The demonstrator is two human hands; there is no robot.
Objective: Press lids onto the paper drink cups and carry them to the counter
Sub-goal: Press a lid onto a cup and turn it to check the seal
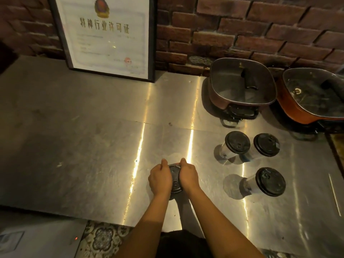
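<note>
Black plastic lid [175,180] sits on a mostly hidden cup near the front edge of the steel bench [93,146], gripped by the left hand [160,178] and right hand [189,176], fingers [183,162] curled round its rim, probably to seat it evenly; three lidded cups [237,142] stand apart at right.

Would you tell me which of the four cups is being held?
The leftmost cup: the left hand and right hand grip it, while the other three stand untouched to the right.
</note>
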